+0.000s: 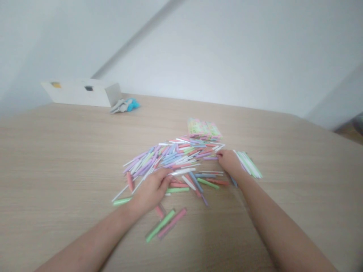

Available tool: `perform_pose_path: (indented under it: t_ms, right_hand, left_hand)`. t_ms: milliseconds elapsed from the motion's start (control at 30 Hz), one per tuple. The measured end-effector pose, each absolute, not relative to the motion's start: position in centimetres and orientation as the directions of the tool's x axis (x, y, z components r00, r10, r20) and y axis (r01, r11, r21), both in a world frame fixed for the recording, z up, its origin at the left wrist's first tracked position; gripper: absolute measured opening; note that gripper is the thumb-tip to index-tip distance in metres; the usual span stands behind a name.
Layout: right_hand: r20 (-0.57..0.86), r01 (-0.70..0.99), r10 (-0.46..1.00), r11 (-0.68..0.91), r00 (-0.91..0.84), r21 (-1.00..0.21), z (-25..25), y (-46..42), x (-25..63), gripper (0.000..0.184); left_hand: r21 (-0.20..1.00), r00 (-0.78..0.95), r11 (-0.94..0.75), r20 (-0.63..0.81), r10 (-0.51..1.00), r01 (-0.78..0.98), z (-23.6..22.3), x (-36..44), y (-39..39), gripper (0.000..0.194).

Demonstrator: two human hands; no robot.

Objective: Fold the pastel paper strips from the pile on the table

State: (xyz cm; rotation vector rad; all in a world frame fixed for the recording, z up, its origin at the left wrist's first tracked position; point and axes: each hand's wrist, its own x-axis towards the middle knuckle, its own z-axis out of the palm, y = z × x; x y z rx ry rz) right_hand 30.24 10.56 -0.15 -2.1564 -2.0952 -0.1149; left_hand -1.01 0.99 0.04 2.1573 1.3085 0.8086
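Note:
A loose heap of slim coloured sticks (170, 156), in purple, blue, white, red and green, spreads over the table. My left hand (151, 188) is at the heap's near left side, its fingers closed on the end of a white stick (183, 172) that points right. At the heap's right edge my right hand (231, 161) is closed in a pinch; what lies between its fingertips, if anything, is too blurred to name. Just beyond that hand lies a neat row of white and green sticks (249, 164). Nearer me, a green stick (160, 225) and a pink stick (172, 223) lie side by side.
Behind the heap is a stack of flat green-and-pink printed packets (204, 129). A white box (82, 93) with two cutouts stands at the back left, with a crumpled grey and blue item (124, 105) beside it. A pale wall (227, 53) rises behind the wooden table (56, 158).

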Motion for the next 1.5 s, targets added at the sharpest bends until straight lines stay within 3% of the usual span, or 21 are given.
perform_pose_path:
  t_ms: [433, 733, 1067, 1267, 1500]
  right_hand:
    - [0.038, 0.997, 0.999, -0.004, 0.007, -0.076, 0.7, 10.2, 27.1, 0.024]
    - [0.012, 0.995, 0.999, -0.049, 0.051, -0.085, 1.5, 11.1, 26.1, 0.024]
    - [0.129, 0.954, 0.991, 0.004, 0.036, -0.299, 2.8, 9.1, 25.4, 0.029]
    - [0.054, 0.869, 0.995, 0.101, -0.085, -0.485, 2.4, 7.0, 24.5, 0.029]
    - [0.025, 0.857, 0.976, 0.202, -0.216, -0.474, 1.8, 5.7, 23.5, 0.026]
  left_hand:
    - [0.699, 0.259, -0.371, 0.266, 0.928, 0.611, -0.4, -1.2, 1.4, 0.029]
    - [0.808, 0.103, -0.25, 0.231, 0.967, 0.534, 0.1, -1.3, 1.8, 0.029]
    - [0.91, 0.019, -0.146, 0.15, 0.988, 0.389, 0.0, -1.5, 1.7, 0.028]
    - [0.922, 0.022, -0.135, 0.136, 0.99, 0.364, 0.2, -1.5, 1.7, 0.026]
    - [0.937, 0.002, -0.108, 0.114, 0.993, 0.331, 0.5, -1.4, 1.7, 0.022]
